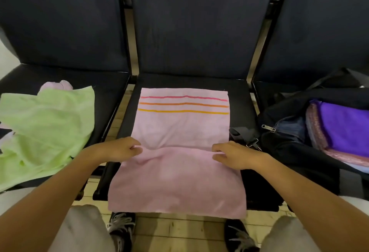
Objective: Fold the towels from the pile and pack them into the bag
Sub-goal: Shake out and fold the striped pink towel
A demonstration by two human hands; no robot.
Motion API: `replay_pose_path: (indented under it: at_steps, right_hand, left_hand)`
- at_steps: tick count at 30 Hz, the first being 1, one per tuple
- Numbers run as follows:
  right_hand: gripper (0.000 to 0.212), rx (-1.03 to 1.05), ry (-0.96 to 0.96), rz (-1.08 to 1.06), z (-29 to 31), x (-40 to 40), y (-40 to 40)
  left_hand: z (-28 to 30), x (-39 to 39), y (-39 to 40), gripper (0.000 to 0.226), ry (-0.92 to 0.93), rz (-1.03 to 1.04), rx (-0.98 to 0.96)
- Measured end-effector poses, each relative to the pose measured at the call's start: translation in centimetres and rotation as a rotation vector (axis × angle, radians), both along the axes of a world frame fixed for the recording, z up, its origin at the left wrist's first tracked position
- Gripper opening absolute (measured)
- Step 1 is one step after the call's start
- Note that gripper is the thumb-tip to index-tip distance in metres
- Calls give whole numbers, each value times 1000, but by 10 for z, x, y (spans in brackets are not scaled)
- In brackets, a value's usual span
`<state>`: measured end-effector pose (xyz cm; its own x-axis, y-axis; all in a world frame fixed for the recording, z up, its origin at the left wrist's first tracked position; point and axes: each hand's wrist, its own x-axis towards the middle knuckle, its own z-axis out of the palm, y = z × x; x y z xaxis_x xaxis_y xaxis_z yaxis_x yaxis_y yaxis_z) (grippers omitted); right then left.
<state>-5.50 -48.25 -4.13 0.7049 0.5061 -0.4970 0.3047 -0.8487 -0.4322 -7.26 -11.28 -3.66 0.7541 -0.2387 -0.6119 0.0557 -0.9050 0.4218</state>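
Observation:
A pink towel (179, 130) with three coloured stripes near its far end lies spread on the middle seat, its near end hanging over the seat's front edge. My left hand (121, 149) pinches the towel at its left side, about halfway along. My right hand (231, 155) pinches the right side at the same height, and a crease runs between the two hands. On the left seat sits the pile: a light green towel (46, 128) over a pale pink one (58, 86). An open black bag (295, 148) on the right seat holds folded towels, a purple one (347, 130) on top.
Three dark padded seats (199, 32) stand in a row with metal frames between them. The bag's strap and clip (247, 138) lie beside the towel's right edge. My knees and black shoes (121, 229) are below, on a tiled floor.

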Motion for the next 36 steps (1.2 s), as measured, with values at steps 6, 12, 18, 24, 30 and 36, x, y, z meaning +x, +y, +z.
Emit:
replay_pose_path:
  at_steps: [6,12,18,24,30,36]
  right_hand:
    - [11,211,97,-119,13,-3,-18]
    - [15,575,17,-407,53,-4,-21]
    - [7,473,-537,-565,68,29,-19]
    - [15,40,-659,-322,49,73,-13]
    - [24,105,-746,-570,33,98,0]
    - [24,174,-759,-699,10,125,1]
  left_hand:
    - [36,-24,8,29,259,116,-335]
    - [73,-26,1,35,78,337,-740]
    - [66,16,1,31,-388,501,-588]
    - [50,61,-6,30,-694,474,-114]
    - [39,94,-14,29,-769,495,81]
    - [12,121,-19,20,-765,451,153]
